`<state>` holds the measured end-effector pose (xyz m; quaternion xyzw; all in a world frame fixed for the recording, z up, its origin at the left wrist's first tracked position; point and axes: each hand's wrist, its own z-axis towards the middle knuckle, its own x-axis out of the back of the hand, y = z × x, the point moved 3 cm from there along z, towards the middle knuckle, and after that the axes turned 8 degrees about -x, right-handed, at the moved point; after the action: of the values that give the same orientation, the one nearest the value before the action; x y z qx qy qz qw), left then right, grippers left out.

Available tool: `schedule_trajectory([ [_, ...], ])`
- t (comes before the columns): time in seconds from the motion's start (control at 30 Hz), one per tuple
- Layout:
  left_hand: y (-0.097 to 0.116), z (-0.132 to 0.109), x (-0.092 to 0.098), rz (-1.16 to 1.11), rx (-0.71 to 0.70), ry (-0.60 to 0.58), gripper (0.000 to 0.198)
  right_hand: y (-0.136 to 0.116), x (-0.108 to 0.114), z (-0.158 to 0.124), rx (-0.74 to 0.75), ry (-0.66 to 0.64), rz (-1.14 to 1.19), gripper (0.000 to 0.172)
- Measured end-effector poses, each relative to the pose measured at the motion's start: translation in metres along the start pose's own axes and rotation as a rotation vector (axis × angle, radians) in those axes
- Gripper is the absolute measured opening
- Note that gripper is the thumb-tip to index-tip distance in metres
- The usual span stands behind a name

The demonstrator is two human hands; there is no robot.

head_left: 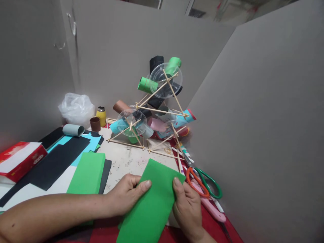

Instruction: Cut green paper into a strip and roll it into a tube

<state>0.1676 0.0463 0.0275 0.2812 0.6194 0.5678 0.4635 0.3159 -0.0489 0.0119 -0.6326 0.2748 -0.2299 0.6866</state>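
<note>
Both my hands hold a green paper sheet (152,202) just above the table's near edge. My left hand (128,197) grips its left edge, thumb on top and fingers curled under. My right hand (187,207) pinches the right edge, thumb lying on the paper. Behind the sheet stands a model (157,111) built of wooden sticks, clear plastic lids and coloured paper rolls. Scissors with orange and green handles (204,184) lie right beside my right hand.
More green paper (87,173), black sheets (54,162) and blue paper lie at the left. A red tissue box (19,158) sits at the far left. A white plastic bag (76,108), a yellow bottle (101,115) and a brown cup stand at the back. Grey partition walls enclose the table.
</note>
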Motion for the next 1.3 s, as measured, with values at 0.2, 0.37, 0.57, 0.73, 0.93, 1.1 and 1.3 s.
schedule_trajectory([
  [0.2, -0.002, 0.003, 0.005, 0.057, -0.009, 0.046, 0.056, -0.005, 0.000, 0.006, 0.091, -0.033, -0.067, 0.035],
  [0.37, -0.004, 0.008, 0.008, 0.201, 0.047, -0.001, 0.057, -0.048, 0.010, 0.008, 0.452, 0.069, -0.315, 0.040],
  [0.57, 0.003, 0.011, -0.003, 0.445, -0.006, -0.160, 0.054, -0.073, -0.004, -0.002, 0.773, -0.076, -0.853, 0.049],
  [0.73, 0.005, 0.010, -0.006, 0.469, 0.029, -0.214, 0.054, -0.058, -0.009, 0.009, 0.453, -0.278, -0.817, 0.025],
  [0.93, 0.005, 0.009, 0.005, 0.127, 0.268, -0.302, 0.041, -0.057, 0.016, 0.027, 0.311, -0.105, -0.633, 0.030],
  [1.1, 0.001, 0.013, 0.016, 0.099, 0.187, -0.312, 0.035, -0.060, 0.031, 0.036, 0.344, 0.074, -0.601, 0.034],
  [1.3, 0.003, 0.022, 0.027, 0.155, 0.125, -0.081, 0.040, -0.060, 0.039, 0.040, 0.353, 0.198, -0.564, 0.040],
])
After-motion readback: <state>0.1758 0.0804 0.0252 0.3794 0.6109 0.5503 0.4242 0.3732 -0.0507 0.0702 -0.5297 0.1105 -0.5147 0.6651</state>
